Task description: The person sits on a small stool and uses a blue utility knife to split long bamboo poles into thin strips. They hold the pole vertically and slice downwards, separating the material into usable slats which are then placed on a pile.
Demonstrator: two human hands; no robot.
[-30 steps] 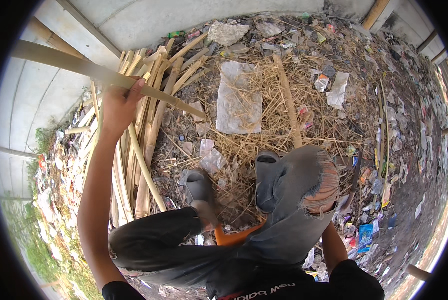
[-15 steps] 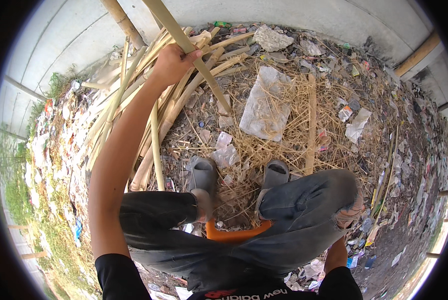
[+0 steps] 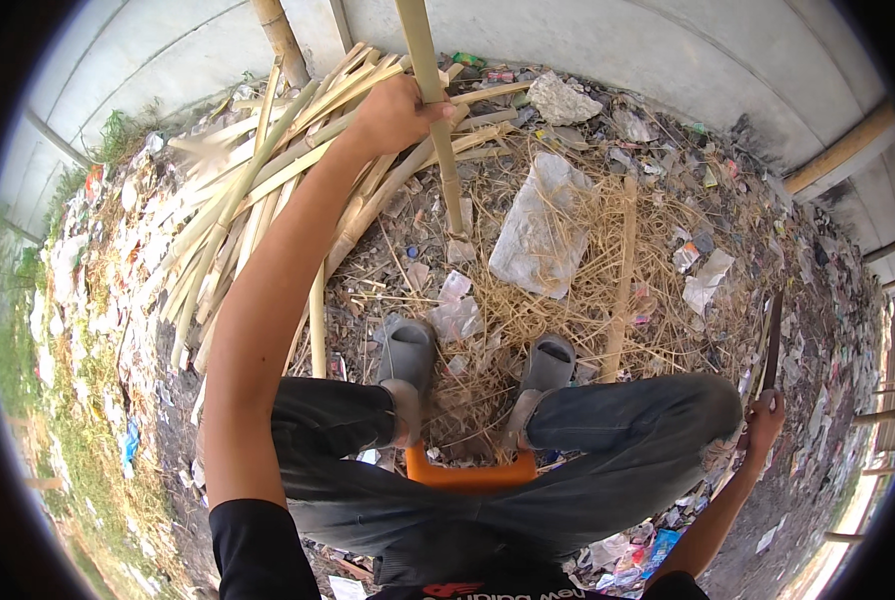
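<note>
My left hand (image 3: 405,114) is closed around a long split bamboo strip (image 3: 450,185), held nearly upright. Its lower end comes down at the littered ground, left of a pale flat slab (image 3: 538,235); its top runs out of view. Out to the right, beyond my right knee, my right hand (image 3: 765,420) grips the handle of a machete (image 3: 774,335). The dark blade points away from me, apart from the bamboo. Behind my left hand and forearm lies a heap of split bamboo strips (image 3: 230,210), partly hidden by the arm.
An orange stool (image 3: 473,477) shows between my legs, behind my grey sandals (image 3: 408,352). Dry straw-like shavings and a flat bamboo piece (image 3: 623,285) lie right of the slab. A rough stone (image 3: 565,98) sits near the grey wall (image 3: 608,40). Litter covers the ground.
My right hand has come out from behind my right knee with the machete. My left hand has shifted right, and the bamboo strip stands more upright.
</note>
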